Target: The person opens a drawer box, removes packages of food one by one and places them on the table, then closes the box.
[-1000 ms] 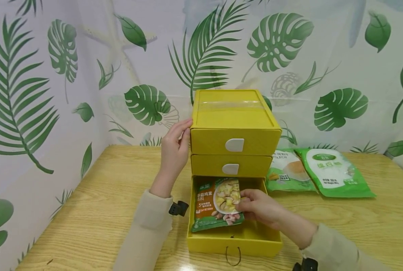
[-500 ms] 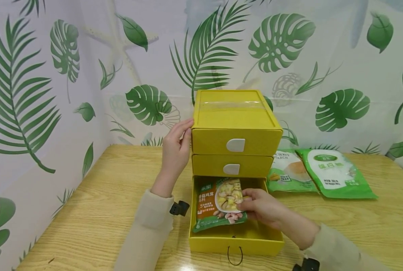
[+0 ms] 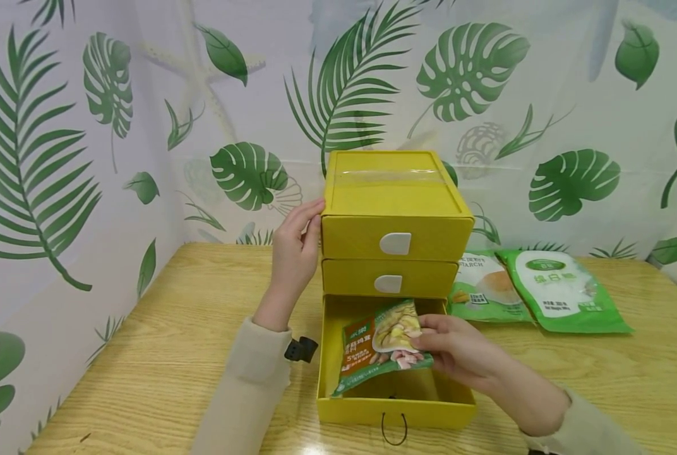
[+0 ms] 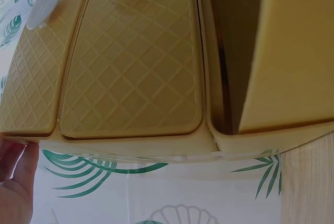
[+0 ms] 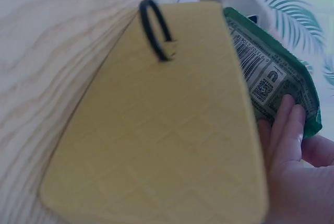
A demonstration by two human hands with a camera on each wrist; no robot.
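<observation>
A yellow drawer cabinet [image 3: 395, 237] stands mid-table, its bottom drawer [image 3: 395, 411] pulled out. In the head view, my right hand [image 3: 463, 351] pinches the right edge of a green and brown soup packet [image 3: 367, 347], thumb in front. The packet tilts inside the drawer's opening, its lower left corner down by the drawer's left side. The right wrist view shows fingers against the packet's back [image 5: 266, 78], which bears a barcode. My left hand [image 3: 295, 253] rests against the cabinet's upper left side, fingertips at the top edge. Part of that hand [image 4: 18, 182] shows in the left wrist view.
Right of the cabinet lie a starch bag [image 3: 489, 287] and a green and white bag [image 3: 563, 291] on the wooden table [image 3: 162, 366]. Two upper drawers with white tabs are shut. A dark loop handle [image 3: 394, 430] hangs on the bottom drawer's front. A leaf-print cloth [image 3: 372, 82] stands behind.
My right hand has shifted a little to the right and lifted the soup packet's right side, drawing it away from the drawer's left wall. My left hand keeps its place on the cabinet.
</observation>
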